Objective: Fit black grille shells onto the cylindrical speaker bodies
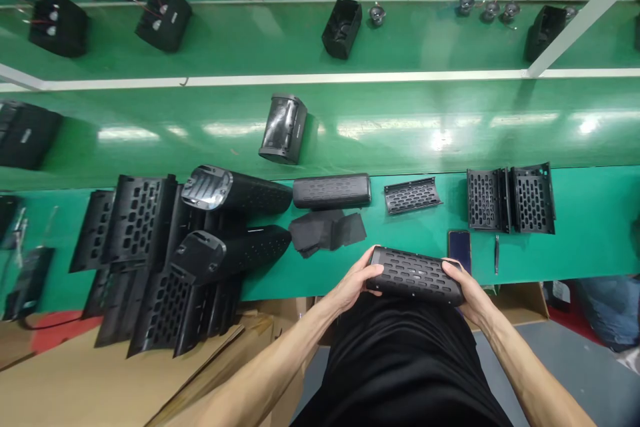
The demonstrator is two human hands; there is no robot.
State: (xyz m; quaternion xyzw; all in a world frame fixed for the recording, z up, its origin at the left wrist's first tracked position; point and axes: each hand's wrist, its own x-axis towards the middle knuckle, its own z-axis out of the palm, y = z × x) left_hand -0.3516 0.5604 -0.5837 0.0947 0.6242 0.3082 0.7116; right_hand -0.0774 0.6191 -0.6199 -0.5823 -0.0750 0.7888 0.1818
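Observation:
A black speaker housing with a slotted grille (417, 275) is held just over the table's front edge. My left hand (357, 280) grips its left end, thumb on top. My right hand (465, 290) is closed round the right end, its thumb on the grille too. Beyond it on the green table lie a similar long black housing (332, 191), dark mesh sheets (327, 230) and a single slotted panel (413, 195). A phone (459, 250) rests by my right hand, partly behind the held housing.
Stacked slotted panels (140, 227) and two large black housings (235, 253) crowd the left. More panels (533, 200) and a pen (497, 255) lie right. A black speaker (284, 129) stands on the green conveyor (400, 107). At the right edge, a person's leg in jeans (607, 307) shows.

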